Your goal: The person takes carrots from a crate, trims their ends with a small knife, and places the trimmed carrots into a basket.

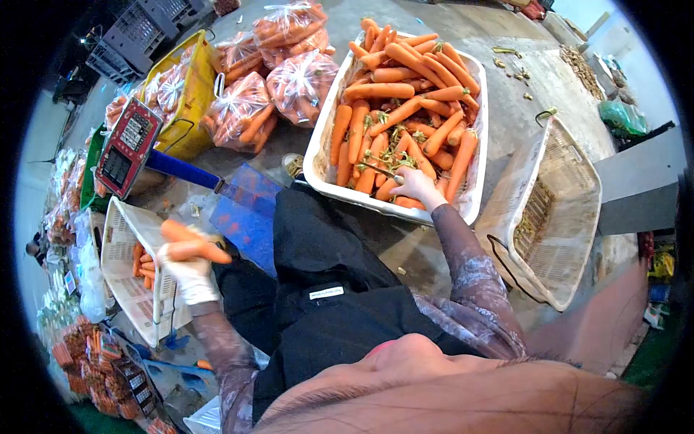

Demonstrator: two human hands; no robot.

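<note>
While the right hand (418,185) grips a thin tool (379,170), fingers of the left hand (189,275) clasp thick, bright orange carrots (204,250)

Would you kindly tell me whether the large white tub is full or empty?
Mostly full: carrots cover the bottom of the white tub and pile up around its rim at the far end.

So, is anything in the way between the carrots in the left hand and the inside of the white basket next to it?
Nothing I can see blocks the way from the carrots in the left hand to the inside of the white basket. They look right by its open side.
</note>
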